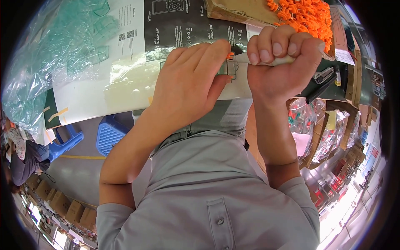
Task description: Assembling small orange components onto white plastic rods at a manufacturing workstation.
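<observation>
My left hand is closed, with thumb and fingers pinching a clear, greenish plastic piece over the table's near edge. Small orange bits show at its right side, by my fingertip and thumb tip. Most of the piece is hidden under my hand. Beside it, my right hand makes a fist, thumb up and fingers curled around something pale that barely shows. What that is, I cannot make out. A thin outline lies between the two hands, close to the plastic piece.
Clear green parts in plastic film lie at the left. A cardboard box with orange plastic parts stands at the far right, near a utility knife. Printed sheets cover the table. Blue stools and bagged parts are below.
</observation>
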Available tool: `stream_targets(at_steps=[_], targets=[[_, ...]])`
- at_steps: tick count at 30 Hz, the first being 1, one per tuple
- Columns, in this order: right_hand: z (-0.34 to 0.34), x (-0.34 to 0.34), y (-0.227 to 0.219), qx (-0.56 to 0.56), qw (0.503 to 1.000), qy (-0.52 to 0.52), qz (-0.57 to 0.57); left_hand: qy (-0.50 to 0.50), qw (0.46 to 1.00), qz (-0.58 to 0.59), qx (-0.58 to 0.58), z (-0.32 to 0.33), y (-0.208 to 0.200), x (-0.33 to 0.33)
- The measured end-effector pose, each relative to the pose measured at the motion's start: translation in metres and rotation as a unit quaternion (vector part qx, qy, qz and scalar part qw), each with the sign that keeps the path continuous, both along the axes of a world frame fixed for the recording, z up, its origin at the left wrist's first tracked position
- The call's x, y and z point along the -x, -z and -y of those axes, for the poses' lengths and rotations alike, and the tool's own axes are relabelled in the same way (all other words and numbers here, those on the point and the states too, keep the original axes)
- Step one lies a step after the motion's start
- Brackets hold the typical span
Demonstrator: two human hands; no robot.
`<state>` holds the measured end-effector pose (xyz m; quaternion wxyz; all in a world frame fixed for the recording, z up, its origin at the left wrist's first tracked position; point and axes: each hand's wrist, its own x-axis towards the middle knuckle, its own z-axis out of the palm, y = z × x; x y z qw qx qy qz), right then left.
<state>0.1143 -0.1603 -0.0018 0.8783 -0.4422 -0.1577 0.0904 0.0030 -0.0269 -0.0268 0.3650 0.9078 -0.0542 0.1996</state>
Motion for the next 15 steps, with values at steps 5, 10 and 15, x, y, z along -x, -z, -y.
stream_targets(at_steps=[5,10,15], targets=[[-0.002,0.0,-0.001,0.018,1.0,-0.006,-0.018,-0.005,1.0,0.006,0.003,0.001,0.002,0.0],[-0.009,-0.001,-0.009,0.027,0.998,-0.062,-0.012,-0.013,1.0,0.002,0.01,0.001,0.001,-0.001],[-0.019,0.005,-0.011,0.108,0.989,-0.078,0.068,-0.035,0.999,0.029,0.011,0.002,0.004,-0.004]])
